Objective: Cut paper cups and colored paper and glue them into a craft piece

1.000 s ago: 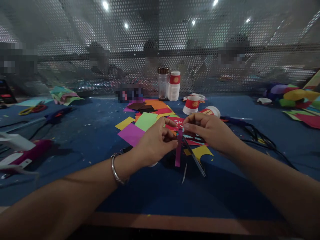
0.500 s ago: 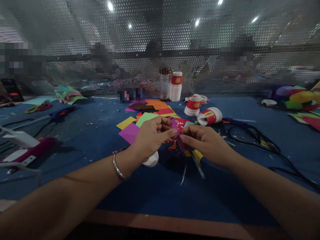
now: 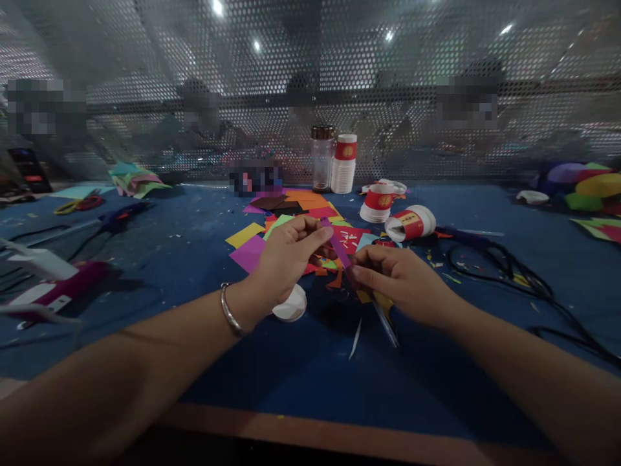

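Note:
My left hand (image 3: 286, 259) pinches the upper end of a narrow purple paper strip (image 3: 336, 247), fingers closed. My right hand (image 3: 395, 278) pinches the strip's lower end, so the strip runs at a slant between the two hands above the blue table (image 3: 272, 369). A silver bangle (image 3: 228, 312) sits on my left wrist. Under my left hand lies a white paper cup (image 3: 291, 305) on its side. Scissors (image 3: 383, 317) lie on the table just below my right hand.
Coloured paper sheets (image 3: 291, 220) are scattered behind the hands. Red-and-white cups (image 3: 410, 223) lie beside a stack of cups (image 3: 344, 165) and a clear jar (image 3: 323, 158). Black cables (image 3: 504, 268) run on the right; a glue gun (image 3: 53, 285) lies left. Other people sit behind a perforated screen.
The purple strip hung straight down from both hands; now it is held tilted, left hand higher at one end, right hand lower at the other. The white cup under my left hand has come into view.

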Demonstrator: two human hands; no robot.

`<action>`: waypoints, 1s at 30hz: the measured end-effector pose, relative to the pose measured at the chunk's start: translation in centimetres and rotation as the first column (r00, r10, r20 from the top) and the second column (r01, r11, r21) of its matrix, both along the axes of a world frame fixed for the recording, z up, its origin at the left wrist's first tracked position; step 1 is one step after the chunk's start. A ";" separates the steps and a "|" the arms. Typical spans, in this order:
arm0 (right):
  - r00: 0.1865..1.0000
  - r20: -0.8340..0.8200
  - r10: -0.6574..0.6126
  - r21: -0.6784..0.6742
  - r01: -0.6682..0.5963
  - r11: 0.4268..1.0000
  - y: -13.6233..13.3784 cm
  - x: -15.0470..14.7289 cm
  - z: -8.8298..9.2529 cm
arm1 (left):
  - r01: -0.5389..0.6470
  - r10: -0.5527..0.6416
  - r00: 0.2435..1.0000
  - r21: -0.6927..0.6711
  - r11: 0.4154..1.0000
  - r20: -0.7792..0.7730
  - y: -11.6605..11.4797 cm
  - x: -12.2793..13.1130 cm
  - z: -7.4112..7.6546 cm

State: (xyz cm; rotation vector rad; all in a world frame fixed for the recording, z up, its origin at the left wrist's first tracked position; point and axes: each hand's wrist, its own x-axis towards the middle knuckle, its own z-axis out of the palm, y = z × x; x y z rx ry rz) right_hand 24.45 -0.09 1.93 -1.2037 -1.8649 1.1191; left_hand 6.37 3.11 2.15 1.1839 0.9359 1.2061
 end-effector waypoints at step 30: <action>0.804 0.562 -0.197 0.393 -0.049 0.918 2.8 3.4 -0.5 | -0.071 0.073 0.995 -0.023 0.997 0.075 1.3 -1.5 -0.2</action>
